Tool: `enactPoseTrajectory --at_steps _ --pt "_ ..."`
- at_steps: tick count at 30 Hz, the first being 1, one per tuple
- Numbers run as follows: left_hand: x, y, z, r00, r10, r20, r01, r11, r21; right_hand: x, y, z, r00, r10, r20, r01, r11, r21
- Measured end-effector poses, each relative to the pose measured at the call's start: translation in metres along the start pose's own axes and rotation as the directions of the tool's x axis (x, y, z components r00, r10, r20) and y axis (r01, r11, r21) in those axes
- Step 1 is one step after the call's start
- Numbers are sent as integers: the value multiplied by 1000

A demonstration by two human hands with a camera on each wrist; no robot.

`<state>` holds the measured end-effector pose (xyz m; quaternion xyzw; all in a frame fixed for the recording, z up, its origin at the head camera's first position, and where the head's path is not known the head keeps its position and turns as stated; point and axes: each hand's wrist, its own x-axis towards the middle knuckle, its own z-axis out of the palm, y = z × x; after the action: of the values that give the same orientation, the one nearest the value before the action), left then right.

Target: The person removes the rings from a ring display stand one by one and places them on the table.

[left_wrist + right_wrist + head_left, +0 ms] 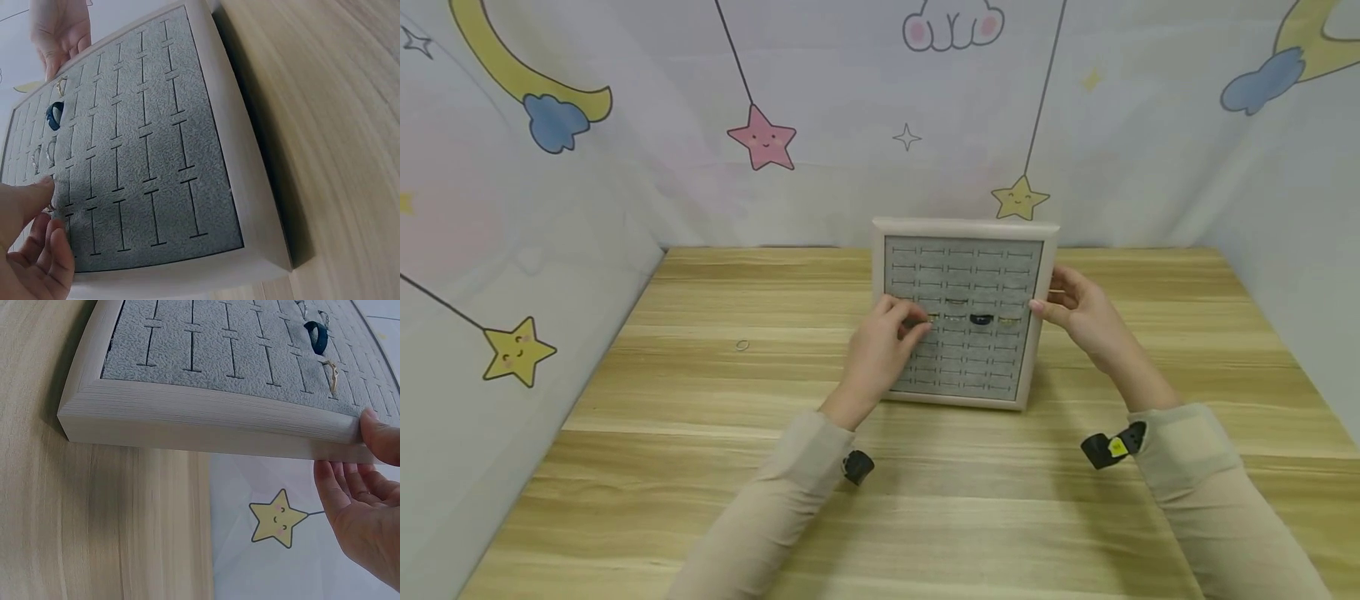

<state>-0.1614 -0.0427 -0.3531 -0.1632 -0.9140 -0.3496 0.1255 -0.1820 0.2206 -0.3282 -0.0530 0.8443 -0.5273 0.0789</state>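
Note:
A ring display board [964, 358] with a pale frame and grey slotted padding stands tilted back on the table. My left hand [880, 346] is at its left part, thumb and fingertips pinching a small gold ring [933, 317] at a slot; the fingers hide most of it. My right hand [1084, 321] grips the frame's right edge, thumb in front and fingers behind. In the same row sit a silver ring [955, 317], a dark blue ring [54, 116] and a gold ring [334, 376]. Another ring [957, 302] sits one row higher.
A thin loose ring [742, 345] lies on the wooden table [700, 467], left of the board. Behind the board hangs a white cloth wall [850, 183] printed with stars and moons. More cloth closes off both sides.

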Motion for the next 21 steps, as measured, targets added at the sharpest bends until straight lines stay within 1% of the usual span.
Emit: enactPoseTrajectory --at_steps 5,9,13,16,18,21 --pt "0 -2 -1 1000 26 11 -26 1000 -8 1 0 0 1000 -4 -2 4 1000 -2" --pt "0 -3 -4 999 33 34 -31 999 -45 1 0 -1 1000 -6 -4 6 1000 -9" --pt "0 -5 -8 997 35 69 -30 997 -74 1 0 0 1000 -5 1 5 1000 -13" --pt "0 -6 -11 996 17 93 -8 996 -87 2 -1 0 1000 -4 6 4 1000 -9" --pt "-1 -8 -12 997 -1 80 9 995 -96 1 -1 0 1000 -3 6 3 1000 -9" --pt "-2 -11 -15 1000 -21 23 24 993 -119 1 0 -1 1000 0 4 0 1000 -7"
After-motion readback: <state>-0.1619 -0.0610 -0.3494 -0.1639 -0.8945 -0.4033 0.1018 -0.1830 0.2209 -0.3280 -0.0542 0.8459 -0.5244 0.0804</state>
